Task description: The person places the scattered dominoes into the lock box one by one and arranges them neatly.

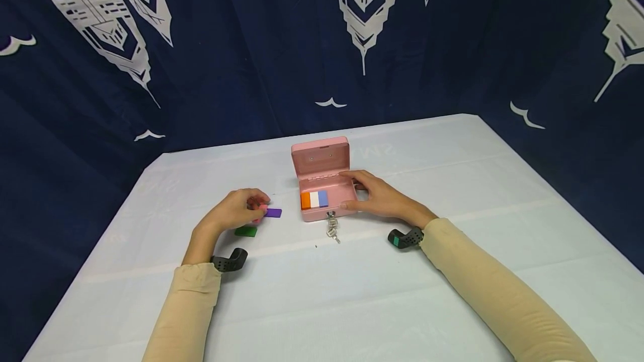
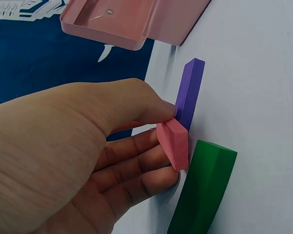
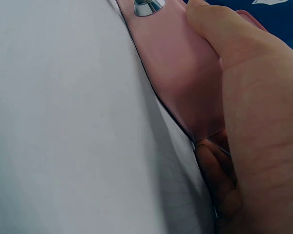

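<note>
My left hand (image 1: 237, 209) pinches a pink block (image 2: 177, 144) between thumb and fingers. A purple block (image 2: 190, 92) lies just past it, and a green block (image 2: 203, 187) lies on its near side, both on the table. To their right stands a pink metal cash box (image 1: 322, 215) with its lid raised. Orange (image 1: 305, 200), white (image 1: 314, 199) and blue (image 1: 323, 198) blocks lie side by side in its left part. At the box's right side, my right hand (image 1: 378, 195) grips the wall, thumb at the front corner (image 3: 200, 19) and fingers partly hidden behind.
A bunch of keys (image 1: 332, 228) hangs from the lock on the box's front and reaches the table. The white-covered table (image 1: 352, 295) ends at a dark blue curtain (image 1: 251, 71) with white prints. Both wrists wear black bands (image 1: 230, 260).
</note>
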A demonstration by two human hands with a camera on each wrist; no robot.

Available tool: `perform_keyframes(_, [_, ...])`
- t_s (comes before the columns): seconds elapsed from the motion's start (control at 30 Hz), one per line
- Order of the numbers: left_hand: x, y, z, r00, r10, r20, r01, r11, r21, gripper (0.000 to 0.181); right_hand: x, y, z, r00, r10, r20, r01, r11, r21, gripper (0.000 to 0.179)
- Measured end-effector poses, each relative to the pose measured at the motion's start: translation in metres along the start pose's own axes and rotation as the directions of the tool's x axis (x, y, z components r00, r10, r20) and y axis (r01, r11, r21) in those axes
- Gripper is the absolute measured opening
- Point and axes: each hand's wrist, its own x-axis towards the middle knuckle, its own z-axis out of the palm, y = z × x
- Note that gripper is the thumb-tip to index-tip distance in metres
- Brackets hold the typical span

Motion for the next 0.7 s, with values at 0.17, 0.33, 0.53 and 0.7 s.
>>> perform_keyframes(0.17, [0.0,0.001,0.0,1.0,-0.007,0.001,0.007,1.0,-0.005,0.023,0.0,-0.001,0.0,1.0,-0.008,-0.001,0.008,1.0,0.003,0.084])
perform_keyframes(0.33, [-0.001,-0.001,-0.001,1.0,0.001,-0.002,-0.001,1.0,-0.01,0.023,-0.001,-0.001,0.001,1.0,-0.006,-0.002,0.006,1.0,0.001,0.083])
perform_keyframes(0.53, [-0.001,-0.002,-0.009,0.992,0.089,-0.086,-0.09,0.996,-0.014,0.025,-0.001,-0.002,0.001,1.0,0.003,0.004,-0.003,1.0,-0.008,0.085])
perform_keyframes(0.7, [-0.001,0.005,-0.011,0.978,0.144,-0.15,-0.147,0.989,-0.008,0.026,0.0,-0.001,0.0,1.0,0.013,0.006,-0.013,1.0,-0.013,0.087])
